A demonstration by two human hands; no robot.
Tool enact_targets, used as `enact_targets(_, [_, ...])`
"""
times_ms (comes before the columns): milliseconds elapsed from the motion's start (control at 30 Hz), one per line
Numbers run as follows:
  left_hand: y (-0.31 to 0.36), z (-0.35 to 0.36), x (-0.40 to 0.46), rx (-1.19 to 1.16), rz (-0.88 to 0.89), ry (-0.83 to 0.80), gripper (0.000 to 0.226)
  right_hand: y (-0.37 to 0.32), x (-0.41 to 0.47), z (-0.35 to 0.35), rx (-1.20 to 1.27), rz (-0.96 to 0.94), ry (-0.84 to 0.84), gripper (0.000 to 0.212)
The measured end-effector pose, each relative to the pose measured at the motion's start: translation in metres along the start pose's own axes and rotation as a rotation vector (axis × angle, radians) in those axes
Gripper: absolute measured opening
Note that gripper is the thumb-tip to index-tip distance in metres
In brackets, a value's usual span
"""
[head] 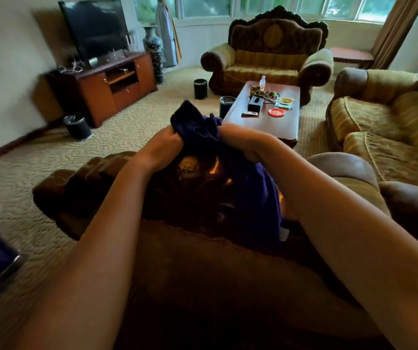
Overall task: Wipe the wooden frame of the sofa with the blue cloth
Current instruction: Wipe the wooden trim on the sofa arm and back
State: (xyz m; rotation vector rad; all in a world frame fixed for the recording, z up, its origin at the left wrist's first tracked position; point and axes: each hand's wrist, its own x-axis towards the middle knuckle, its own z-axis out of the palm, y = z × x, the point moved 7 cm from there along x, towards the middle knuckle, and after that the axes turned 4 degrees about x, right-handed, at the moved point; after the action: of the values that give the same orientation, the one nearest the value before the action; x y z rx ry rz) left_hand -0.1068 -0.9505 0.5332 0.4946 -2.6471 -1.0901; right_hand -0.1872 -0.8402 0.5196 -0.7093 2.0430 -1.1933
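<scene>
Home living rm. TV [94, 26] on a wooden cabinet [111, 84] at 10 o'clock, armchair [268, 56] under windows [278, 6] at 12, coffee table [266, 114] mid-room. Striped sofa [389, 127] at 2 o'clock, patterned carpet [51, 168] throughout.

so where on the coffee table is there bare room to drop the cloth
The near-left stretch of the coffee table, beside the remote, is bare. The far half is crowded: tissue box, bottle, dishes. Both hands grip the blue cloth.

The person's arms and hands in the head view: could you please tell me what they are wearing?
Both forearms are bare as far as the frame shows: no sleeves, gloves, watch or bracelet. The left hand and right hand show no visible rings, though most fingers are hidden.
</scene>
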Motion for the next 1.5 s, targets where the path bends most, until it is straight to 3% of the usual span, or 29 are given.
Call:
enact_targets(200, [0.003,-0.001,-0.003,-0.079,-0.1,0.037,0.015,0.017,-0.004,-0.005,0.067,-0.13,-0.152,0.021])
enact_targets(400, [-0.003,0.001,-0.005,-0.156,-0.236,0.16,0.032,0.006,0.005,-0.002,0.078,-0.323,-0.214,0.028])
enact_targets(500, [-0.007,-0.012,-0.008,-0.197,-0.233,0.352,0.017,-0.001,0.023,0.003,0.09,-0.333,-0.209,0.028])
enact_targets(633, [-0.011,-0.024,-0.013,-0.156,-0.226,0.551,0.034,-0.011,0.051,0.02,0.156,-0.282,-0.285,0.033])
enact_targets(1033, [-0.008,-0.009,0.002,-0.016,-0.294,0.34,0.04,0.023,0.055,0.033,0.073,-0.313,-0.498,0.037])
enact_targets(1200, [-0.01,-0.002,0.002,0.232,-0.361,0.2,0.04,0.056,0.038,0.011,0.039,-0.173,-0.54,0.034])
enact_targets(1333, [-0.01,-0.003,0.002,0.196,-0.342,0.22,0.045,0.067,0.032,0.007,0.203,-0.126,-0.529,0.021])
enact_targets(1433, [-0.016,-0.007,0.003,0.164,-0.334,0.272,0.044,0.053,0.038,0.012,0.319,-0.156,-0.507,0.026])
enact_targets(1500, [-0.019,-0.008,0.003,0.121,-0.356,0.275,0.057,0.033,0.044,0.02,0.289,-0.201,-0.544,0.024])
